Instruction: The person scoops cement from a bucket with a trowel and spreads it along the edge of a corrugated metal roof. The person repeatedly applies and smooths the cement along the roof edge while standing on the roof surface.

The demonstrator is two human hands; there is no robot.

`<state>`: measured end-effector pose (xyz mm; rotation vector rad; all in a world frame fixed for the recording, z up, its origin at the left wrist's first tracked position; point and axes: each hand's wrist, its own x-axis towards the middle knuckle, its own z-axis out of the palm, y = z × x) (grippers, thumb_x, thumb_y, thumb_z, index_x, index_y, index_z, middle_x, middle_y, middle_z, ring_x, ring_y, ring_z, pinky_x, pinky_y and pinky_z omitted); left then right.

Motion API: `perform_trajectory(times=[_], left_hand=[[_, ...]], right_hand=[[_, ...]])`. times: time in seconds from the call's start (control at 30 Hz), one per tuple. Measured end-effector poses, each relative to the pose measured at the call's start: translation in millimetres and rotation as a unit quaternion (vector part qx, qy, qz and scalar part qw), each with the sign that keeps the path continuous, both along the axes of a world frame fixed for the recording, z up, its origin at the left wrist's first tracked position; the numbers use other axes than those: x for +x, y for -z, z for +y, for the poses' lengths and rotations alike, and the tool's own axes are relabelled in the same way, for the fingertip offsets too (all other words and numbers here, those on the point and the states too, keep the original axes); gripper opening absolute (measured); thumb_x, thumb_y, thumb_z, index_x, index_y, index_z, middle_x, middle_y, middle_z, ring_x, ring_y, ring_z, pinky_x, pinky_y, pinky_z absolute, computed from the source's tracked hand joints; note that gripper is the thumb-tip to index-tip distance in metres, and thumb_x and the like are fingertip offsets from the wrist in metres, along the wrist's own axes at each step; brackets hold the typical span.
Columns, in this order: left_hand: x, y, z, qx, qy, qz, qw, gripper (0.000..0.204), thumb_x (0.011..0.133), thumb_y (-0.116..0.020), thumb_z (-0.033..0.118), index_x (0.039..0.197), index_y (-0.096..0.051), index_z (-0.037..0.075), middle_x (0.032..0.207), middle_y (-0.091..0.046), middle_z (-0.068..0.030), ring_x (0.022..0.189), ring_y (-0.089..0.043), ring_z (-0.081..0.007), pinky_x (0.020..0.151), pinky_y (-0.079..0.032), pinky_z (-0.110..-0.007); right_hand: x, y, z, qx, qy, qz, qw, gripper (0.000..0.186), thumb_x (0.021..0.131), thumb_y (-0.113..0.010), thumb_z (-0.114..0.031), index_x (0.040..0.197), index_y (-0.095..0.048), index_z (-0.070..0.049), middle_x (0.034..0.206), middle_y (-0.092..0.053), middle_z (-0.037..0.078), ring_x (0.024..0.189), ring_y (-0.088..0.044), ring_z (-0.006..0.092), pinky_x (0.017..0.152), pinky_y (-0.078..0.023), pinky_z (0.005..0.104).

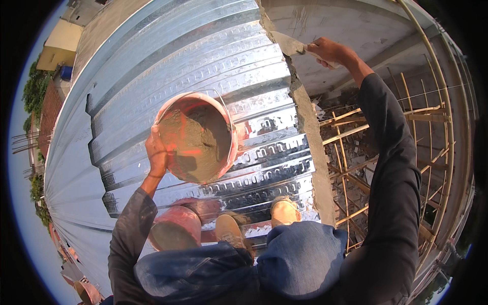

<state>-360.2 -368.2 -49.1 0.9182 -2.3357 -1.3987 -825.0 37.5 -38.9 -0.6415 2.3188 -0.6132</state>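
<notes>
My left hand [157, 152] grips the side of a red bucket [234, 145], which is tilted so its mouth faces me. Wet grey-brown mortar [203, 147] lies inside, and a thin wire handle rests at the far rim. Out to the far right, my right hand [331, 52] is closed around the handle of a trowel [287, 44]. The trowel's blade is against or just over the strip of mortar [306, 114] that runs along the edge of the shiny corrugated metal sheet [198, 71]. From this angle I cannot tell whether the blade touches it.
A second red bucket [178, 223] stands by my left knee, beside my shoes [284, 211]. Past the mortared edge the ground drops away to bamboo scaffolding [351, 133] and rubble. A tall bamboo pole [441, 91] curves along the right. A stepped sheet edge [96, 152] lies left.
</notes>
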Motion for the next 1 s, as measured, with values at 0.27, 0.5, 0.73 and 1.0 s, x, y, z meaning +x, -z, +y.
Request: perform_trajectory(times=[0.27,0.5,0.73,1.0], left_hand=[[-2,0,-3,-0.061,-0.009,-0.032,0.998,0.073,0.117,-0.037,0.057,0.136,-0.068,-0.006,0.119,-0.075,-0.0150,0.111,-0.066,-0.0204,0.098,-0.052,-0.038],[-7,1,4,-0.021,0.008,-0.008,1.000,0.076,0.116,-0.037,0.059,0.140,-0.066,-0.007,0.126,-0.073,-0.0162,0.117,-0.066,-0.0237,0.103,-0.050,-0.040],[-1,-3,0,-0.032,-0.011,-0.039,0.999,0.081,0.115,-0.036,0.065,0.143,-0.065,-0.006,0.129,-0.072,-0.0154,0.119,-0.065,-0.0226,0.103,-0.050,-0.040],[-26,-53,56,0.136,0.131,0.065,0.980,0.075,0.113,-0.052,0.060,0.155,-0.056,-0.002,0.148,-0.064,-0.0157,0.135,-0.058,-0.0218,0.114,-0.047,-0.036]], right_hand=[[121,0,85,-0.016,0.004,-0.028,0.999,0.053,0.115,-0.050,-0.042,0.117,-0.067,0.009,0.071,-0.064,0.014,0.056,-0.064,0.0214,0.057,-0.053,0.0414],[202,16,161,0.008,-0.034,0.083,0.996,0.057,0.113,-0.055,-0.041,0.143,-0.060,0.007,0.122,-0.074,0.032,0.110,-0.075,0.0427,0.094,-0.057,0.0501],[226,-9,94,-0.112,0.193,0.119,0.968,0.055,0.110,-0.056,-0.042,0.143,-0.064,0.002,0.109,-0.077,0.030,0.099,-0.076,0.0447,0.091,-0.057,0.0523],[329,-34,76,-0.308,0.098,0.289,0.901,0.046,0.103,-0.066,-0.020,0.143,-0.050,-0.003,0.103,-0.074,0.021,0.084,-0.076,0.0367,0.082,-0.059,0.0448]])
